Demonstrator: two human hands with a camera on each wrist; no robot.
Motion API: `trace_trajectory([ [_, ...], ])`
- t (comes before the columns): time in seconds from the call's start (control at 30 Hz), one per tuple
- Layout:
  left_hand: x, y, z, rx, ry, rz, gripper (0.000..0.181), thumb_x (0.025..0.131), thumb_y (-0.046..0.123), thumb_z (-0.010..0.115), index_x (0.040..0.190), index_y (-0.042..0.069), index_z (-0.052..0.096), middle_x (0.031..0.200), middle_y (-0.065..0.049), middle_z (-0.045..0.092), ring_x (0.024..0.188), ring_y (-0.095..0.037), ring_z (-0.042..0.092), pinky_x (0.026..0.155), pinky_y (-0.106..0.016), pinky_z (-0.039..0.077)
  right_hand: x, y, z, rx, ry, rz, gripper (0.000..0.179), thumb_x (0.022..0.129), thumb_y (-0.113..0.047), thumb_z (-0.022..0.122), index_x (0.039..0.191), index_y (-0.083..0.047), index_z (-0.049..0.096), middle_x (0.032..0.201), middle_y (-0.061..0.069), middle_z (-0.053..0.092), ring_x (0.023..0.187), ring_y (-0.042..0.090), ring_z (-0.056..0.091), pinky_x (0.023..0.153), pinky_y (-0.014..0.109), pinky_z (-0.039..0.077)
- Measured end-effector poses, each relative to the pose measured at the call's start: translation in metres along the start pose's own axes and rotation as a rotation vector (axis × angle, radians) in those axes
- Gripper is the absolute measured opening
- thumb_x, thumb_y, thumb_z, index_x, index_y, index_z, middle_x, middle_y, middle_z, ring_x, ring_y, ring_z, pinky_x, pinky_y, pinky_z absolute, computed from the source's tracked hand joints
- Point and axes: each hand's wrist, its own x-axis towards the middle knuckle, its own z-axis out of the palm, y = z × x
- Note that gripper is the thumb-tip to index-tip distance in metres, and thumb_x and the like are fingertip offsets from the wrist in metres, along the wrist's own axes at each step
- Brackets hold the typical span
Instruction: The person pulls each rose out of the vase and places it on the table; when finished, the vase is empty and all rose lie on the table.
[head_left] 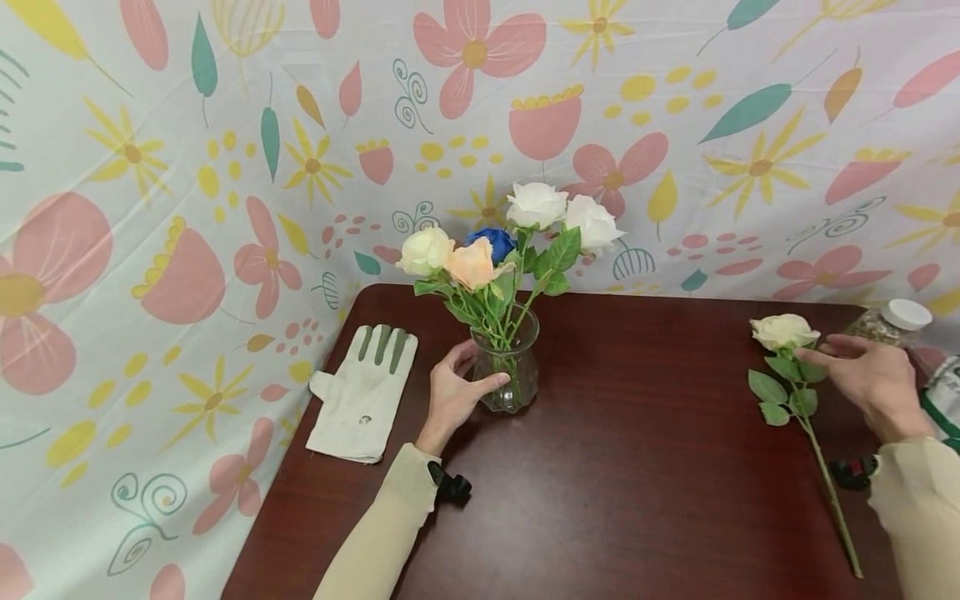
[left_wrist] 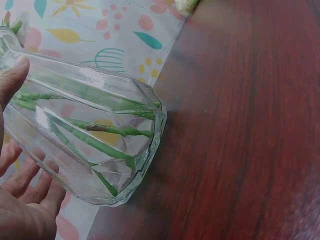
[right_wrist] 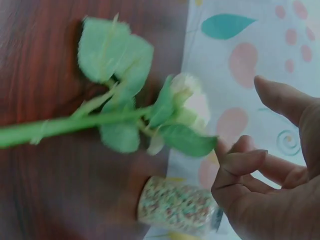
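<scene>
A clear glass vase (head_left: pixel 507 379) stands on the dark table, holding white, cream, peach and blue roses (head_left: pixel 491 247). My left hand (head_left: pixel 460 385) grips the vase's side, its thumb across the near face and its fingers behind. Through the glass in the left wrist view, green stems (left_wrist: pixel 107 131) reach down to the base. On the right lies a single cream rose (head_left: pixel 784 333) with leaves and a long stem. My right hand (head_left: pixel 870 377) is beside its bloom, thumb apart from the fingers, with nothing held between them. Whether a fingertip touches a leaf is hard to tell.
A white work glove (head_left: pixel 363 396) with grey-green fingers lies left of the vase. Behind the right hand, a jar with a white lid (head_left: pixel 906 315) holds small coloured bits and lies on its side. A flower-printed cloth (head_left: pixel 300 167) rises along the table's back and left edges.
</scene>
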Motion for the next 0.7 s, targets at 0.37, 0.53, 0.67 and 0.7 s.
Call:
trace_trajectory([
  [0.37, 0.000, -0.001, 0.000, 0.007, 0.004, 0.000, 0.064, 0.082, 0.009, 0.096, 0.141, 0.007, 0.071, 0.139, -0.019, 0.072, 0.137, -0.040, 0.067, 0.124, -0.054, 0.053, -0.029, -0.038, 0.015, 0.259, -0.021, -0.207, 0.062, 0.099, -0.049, 0.078, 0.150, -0.017, 0.063, 0.082, -0.054, 0.058, 0.084, -0.023, 0.048, 0.060, 0.013, 0.042],
  [0.53, 0.000, -0.001, -0.001, 0.014, 0.004, 0.003, 0.063, 0.082, 0.010, 0.096, 0.140, 0.008, 0.071, 0.139, -0.018, 0.072, 0.137, -0.040, 0.066, 0.124, -0.052, 0.054, -0.045, -0.061, 0.032, 0.342, -0.027, -0.311, 0.040, 0.100, -0.040, 0.081, 0.137, -0.027, 0.071, 0.095, -0.048, 0.064, 0.092, -0.025, 0.056, 0.069, 0.003, 0.049],
  [0.67, 0.000, -0.002, -0.001, 0.015, 0.000, 0.003, 0.064, 0.082, 0.011, 0.096, 0.141, 0.009, 0.071, 0.139, -0.018, 0.072, 0.138, -0.041, 0.066, 0.124, -0.052, 0.054, -0.059, -0.082, 0.045, 0.437, -0.046, -0.344, 0.037, 0.100, -0.034, 0.082, 0.135, -0.027, 0.072, 0.098, -0.043, 0.070, 0.097, -0.019, 0.061, 0.073, 0.002, 0.051],
  [0.7, -0.001, -0.002, -0.001, 0.014, -0.002, 0.004, 0.064, 0.082, 0.011, 0.096, 0.141, 0.009, 0.071, 0.139, -0.017, 0.072, 0.138, -0.040, 0.066, 0.124, -0.051, 0.054, -0.063, -0.087, 0.048, 0.461, -0.051, -0.350, 0.036, 0.100, -0.031, 0.082, 0.134, -0.027, 0.073, 0.095, -0.041, 0.073, 0.095, -0.018, 0.063, 0.073, 0.003, 0.052],
])
